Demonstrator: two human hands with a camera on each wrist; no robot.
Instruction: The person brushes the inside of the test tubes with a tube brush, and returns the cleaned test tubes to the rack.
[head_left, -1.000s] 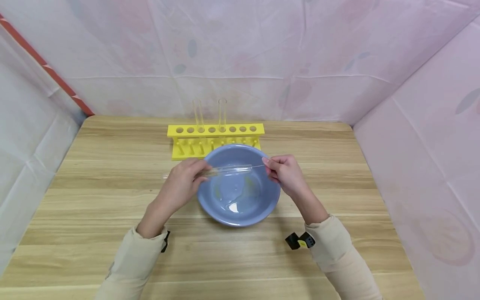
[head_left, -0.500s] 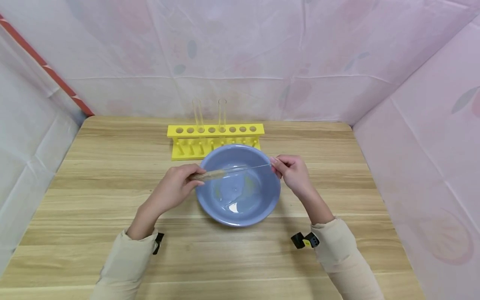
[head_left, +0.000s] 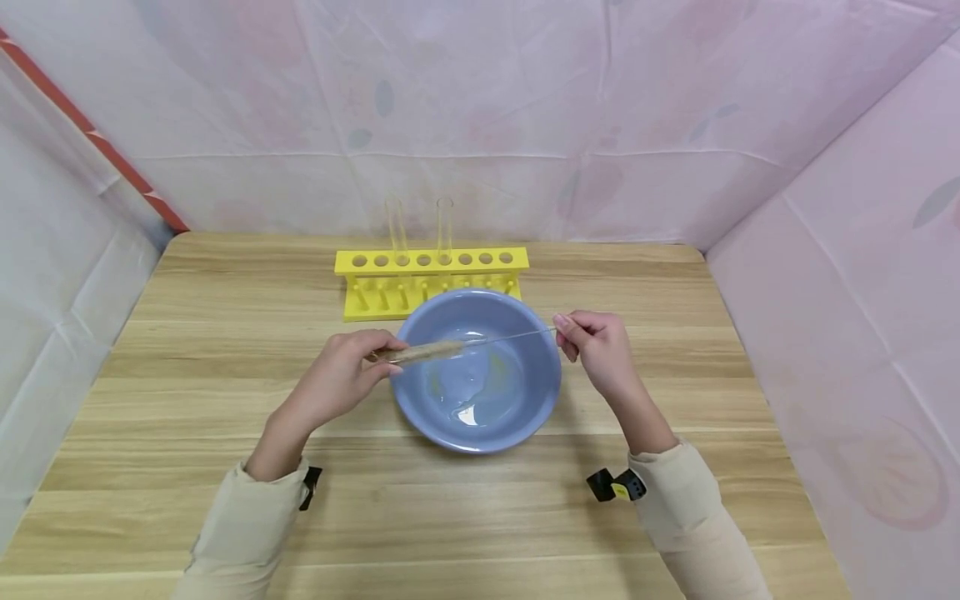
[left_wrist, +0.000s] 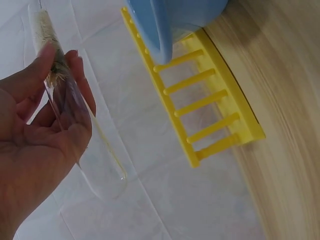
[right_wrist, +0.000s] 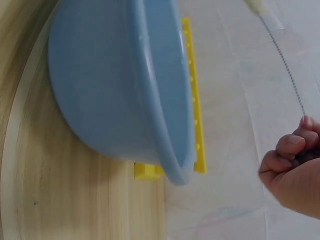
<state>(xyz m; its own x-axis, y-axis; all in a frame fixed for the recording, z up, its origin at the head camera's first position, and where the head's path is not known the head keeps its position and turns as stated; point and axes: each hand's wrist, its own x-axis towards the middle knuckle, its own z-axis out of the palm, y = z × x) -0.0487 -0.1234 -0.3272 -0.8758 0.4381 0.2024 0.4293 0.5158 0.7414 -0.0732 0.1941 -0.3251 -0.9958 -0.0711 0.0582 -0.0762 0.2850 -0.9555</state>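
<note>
In the head view, my left hand (head_left: 337,375) holds a clear glass test tube lying nearly level above the left part of a blue basin (head_left: 480,446). The left wrist view shows the tube's rounded closed end (left_wrist: 107,182) sticking out past the palm. Pale bristles of a test tube brush (head_left: 427,352) sit inside the tube toward its mouth. The brush's thin twisted wire handle (right_wrist: 284,60) runs out to the right. My right hand (head_left: 596,346) pinches the wire's end beyond the basin's right rim, with the other fingers curled in.
Behind the basin stands a yellow test tube rack (head_left: 431,261), with two clear test tubes (head_left: 445,229) upright in it. A little liquid lies in the basin. The wooden table (head_left: 225,333) meets a fabric-covered wall (head_left: 480,125) at its far edge.
My right hand has moved right, and a longer stretch of wire shows. The bristles have shifted toward the tube's mouth. My left hand has shifted slightly left with the tube.
</note>
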